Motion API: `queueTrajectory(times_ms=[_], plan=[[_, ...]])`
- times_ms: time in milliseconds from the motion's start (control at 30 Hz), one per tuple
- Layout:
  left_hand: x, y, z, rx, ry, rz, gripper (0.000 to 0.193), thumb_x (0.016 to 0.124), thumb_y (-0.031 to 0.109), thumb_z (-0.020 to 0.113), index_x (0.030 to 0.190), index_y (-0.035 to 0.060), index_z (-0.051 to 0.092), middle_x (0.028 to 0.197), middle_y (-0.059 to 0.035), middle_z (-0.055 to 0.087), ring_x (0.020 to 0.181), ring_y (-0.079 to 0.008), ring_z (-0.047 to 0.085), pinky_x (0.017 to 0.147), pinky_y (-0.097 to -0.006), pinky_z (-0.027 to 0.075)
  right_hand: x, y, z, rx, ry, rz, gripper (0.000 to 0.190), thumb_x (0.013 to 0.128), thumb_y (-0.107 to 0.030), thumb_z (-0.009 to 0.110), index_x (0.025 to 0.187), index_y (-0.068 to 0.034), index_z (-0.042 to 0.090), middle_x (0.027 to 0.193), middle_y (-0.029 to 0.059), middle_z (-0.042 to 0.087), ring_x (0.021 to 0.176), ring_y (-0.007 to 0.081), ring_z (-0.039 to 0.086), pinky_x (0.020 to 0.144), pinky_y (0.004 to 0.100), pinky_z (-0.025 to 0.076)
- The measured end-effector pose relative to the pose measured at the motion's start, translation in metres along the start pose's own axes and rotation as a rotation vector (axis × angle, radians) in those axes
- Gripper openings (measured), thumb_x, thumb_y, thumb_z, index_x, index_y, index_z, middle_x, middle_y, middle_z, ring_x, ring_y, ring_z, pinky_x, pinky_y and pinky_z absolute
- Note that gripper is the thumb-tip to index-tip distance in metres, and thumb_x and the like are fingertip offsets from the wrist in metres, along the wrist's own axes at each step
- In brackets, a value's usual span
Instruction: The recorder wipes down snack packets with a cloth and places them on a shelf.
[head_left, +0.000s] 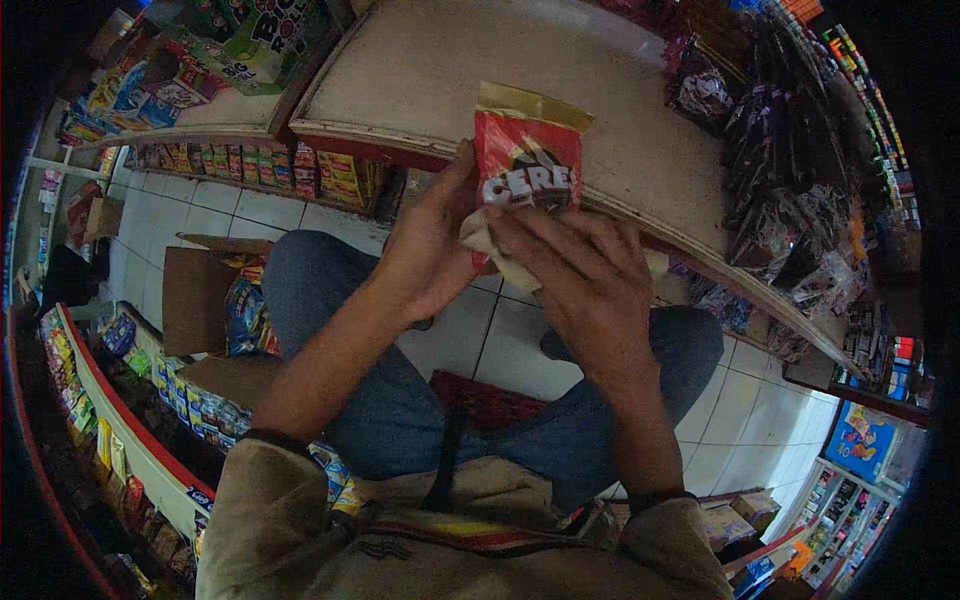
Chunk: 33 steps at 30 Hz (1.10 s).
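In my left hand (439, 240) is a red plastic food pouch (529, 154) with a gold top edge and large pale lettering. The pouch stands upright between my hands, over the front edge of a wooden shelf (420, 67). My right hand (581, 262) presses a crumpled cream cloth (506, 251) against the lower front of the pouch. Its fingers cover the pouch's bottom part. Both hands are above my bent knees.
An open cardboard box (196, 300) with colourful packets is left of my knee. Packets line a low shelf (247, 184) at the upper left and a curved rack (127, 405) at the lower left. Plastic-wrapped goods (780, 225) lie on the right.
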<state>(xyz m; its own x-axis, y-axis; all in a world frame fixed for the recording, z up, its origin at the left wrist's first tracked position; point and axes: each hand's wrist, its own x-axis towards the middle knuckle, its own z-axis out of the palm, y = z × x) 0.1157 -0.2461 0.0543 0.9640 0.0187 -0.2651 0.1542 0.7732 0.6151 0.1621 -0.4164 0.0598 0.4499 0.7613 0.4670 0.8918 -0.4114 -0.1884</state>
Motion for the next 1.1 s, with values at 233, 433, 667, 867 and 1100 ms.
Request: queueTrajectory(times_ms=[233,433,667,867,1100], plan=[[0.005,0.010,-0.004,0.068,0.085,0.138,0.058,0.103,0.048,0.036,0.140,0.0040,0.038,0.138,-0.0144,0.049,0.123,-0.0248,0.054,0.104,-0.0422,0.046,-0.007,0.006,-0.002,0.082,-0.051,-0.121,0.050,0.077,-0.017,0.062,0.127,-0.024,0.064,0.124,-0.0077,0.061,0.103,0.0146,0.055,0.084,0.0364,0.043],[0.008,0.018,-0.013,-0.112,-0.130,0.168,0.063,0.102,0.052,0.032,0.145,0.0061,0.031,0.141,-0.0134,0.047,0.127,-0.0258,0.050,0.106,-0.0435,0.044,-0.003,0.023,-0.006,-0.079,0.012,0.019,0.056,0.074,-0.017,0.066,0.129,-0.027,0.062,0.124,-0.0086,0.062,0.100,0.0167,0.056,0.085,0.0374,0.044],[0.003,0.013,-0.009,0.014,-0.056,0.158,0.064,0.102,0.054,0.029,0.147,0.0086,0.030,0.143,-0.0118,0.045,0.130,-0.0257,0.048,0.107,-0.0440,0.043,0.001,0.012,0.000,0.057,0.029,0.085,0.070,0.061,-0.007,0.077,0.127,-0.022,0.064,0.123,-0.0037,0.064,0.098,0.0195,0.058,0.084,0.0366,0.048],[-0.002,-0.008,-0.001,0.135,-0.140,0.016,0.066,0.102,0.055,0.025,0.148,0.0070,0.027,0.145,-0.0154,0.041,0.133,-0.0285,0.043,0.105,-0.0427,0.044,0.005,0.013,0.001,0.075,0.129,0.110,0.072,0.061,-0.007,0.077,0.130,-0.023,0.063,0.123,-0.0041,0.064,0.097,0.0195,0.056,0.083,0.0354,0.047],[-0.001,-0.021,-0.001,0.721,-0.134,-0.004,0.062,0.101,0.052,0.037,0.140,0.0038,0.038,0.130,-0.0136,0.051,0.120,-0.0198,0.052,0.100,-0.0357,0.047,0.005,0.030,-0.008,0.016,0.233,0.243,0.066,0.066,0.000,0.075,0.128,-0.019,0.064,0.124,-0.0009,0.065,0.098,0.0210,0.058,0.086,0.0352,0.046]])
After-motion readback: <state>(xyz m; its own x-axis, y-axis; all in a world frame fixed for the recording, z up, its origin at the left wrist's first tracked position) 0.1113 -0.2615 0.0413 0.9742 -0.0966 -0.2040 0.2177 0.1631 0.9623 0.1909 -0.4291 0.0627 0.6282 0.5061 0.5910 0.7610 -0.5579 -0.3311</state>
